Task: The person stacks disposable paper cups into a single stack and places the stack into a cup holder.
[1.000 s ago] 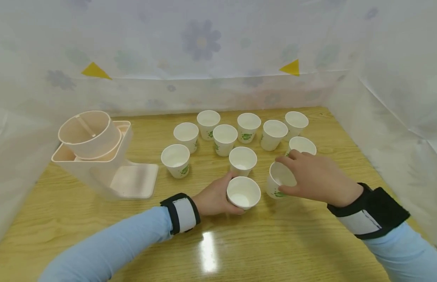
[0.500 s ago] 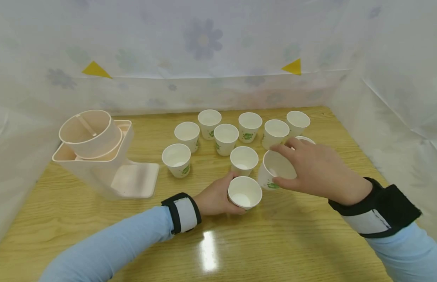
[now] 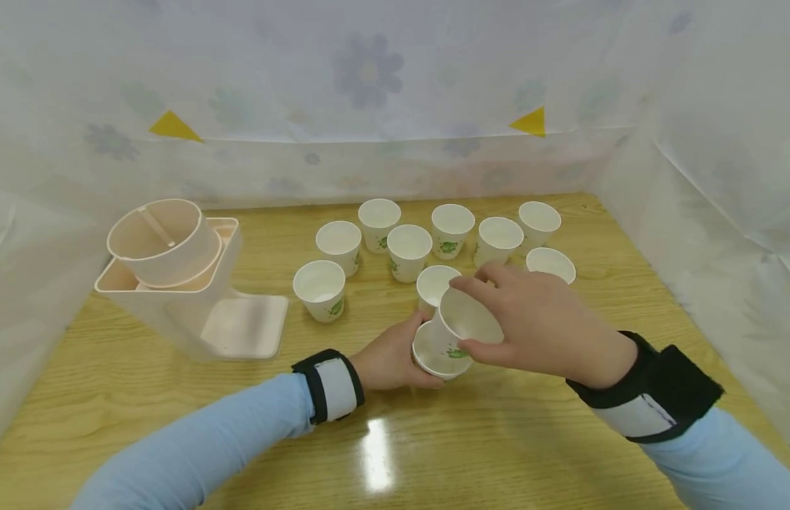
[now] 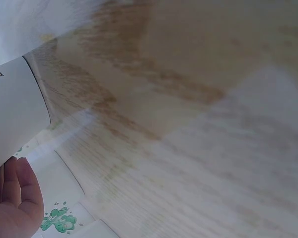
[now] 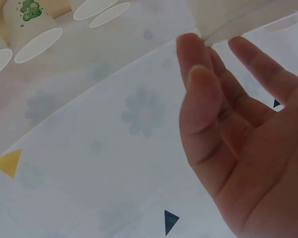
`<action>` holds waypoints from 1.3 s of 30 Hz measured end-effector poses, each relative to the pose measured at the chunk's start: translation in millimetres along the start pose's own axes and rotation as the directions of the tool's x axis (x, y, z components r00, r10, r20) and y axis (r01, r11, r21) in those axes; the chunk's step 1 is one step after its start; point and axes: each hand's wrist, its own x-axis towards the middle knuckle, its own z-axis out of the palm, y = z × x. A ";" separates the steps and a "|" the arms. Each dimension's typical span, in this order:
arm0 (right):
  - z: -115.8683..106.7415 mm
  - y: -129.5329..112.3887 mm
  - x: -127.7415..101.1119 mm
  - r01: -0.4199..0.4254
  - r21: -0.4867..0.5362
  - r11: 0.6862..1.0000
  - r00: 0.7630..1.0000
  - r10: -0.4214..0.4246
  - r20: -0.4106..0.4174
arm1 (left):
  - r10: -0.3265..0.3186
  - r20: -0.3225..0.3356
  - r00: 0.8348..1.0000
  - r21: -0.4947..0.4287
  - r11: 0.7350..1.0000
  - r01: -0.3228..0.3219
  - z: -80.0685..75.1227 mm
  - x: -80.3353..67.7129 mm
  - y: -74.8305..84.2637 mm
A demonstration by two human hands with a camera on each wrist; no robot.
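We reach in with both arms, light blue sleeves, black-and-white bands at each wrist. Our left hand [image 3: 390, 356] lies low, fingers curled round a paper cup [image 3: 433, 360]. Our right hand [image 3: 540, 327] is raised just beside it, palm down, thumb and fingers pinching a tilted second cup [image 3: 461, 327].

The table [image 3: 146, 397] is pale wood with visible grain under a glossy finish that throws back a bright glare. On it the cups [image 3: 407, 248] are matt white paper with green prints. Left of them the holder [image 3: 178, 283] looks smooth matt beige plastic. Behind hangs thin, translucent flower-printed sheeting [image 3: 369, 92]
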 end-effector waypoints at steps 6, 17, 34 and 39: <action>5.7 -4.1 5.0 0.010 -0.009 1.000 1.000 -0.009 0.020 | 0.009 -0.005 1.000 -0.010 1.000 -0.009 0.1 0.0 0.2; 8.7 -6.1 7.4 0.006 -0.009 1.000 0.997 -0.005 0.077 | 0.000 -0.004 1.000 -0.005 1.000 0.000 0.5 -0.6 0.0; 12.9 -9.9 7.3 0.030 -0.043 0.999 0.994 -0.025 0.103 | -0.002 -0.002 1.000 0.023 1.000 0.002 -0.1 -0.2 0.5; 13.9 -10.0 7.5 0.048 -0.038 0.998 0.993 -0.044 0.107 | -0.003 0.001 1.000 0.017 1.000 0.003 -0.2 0.0 0.8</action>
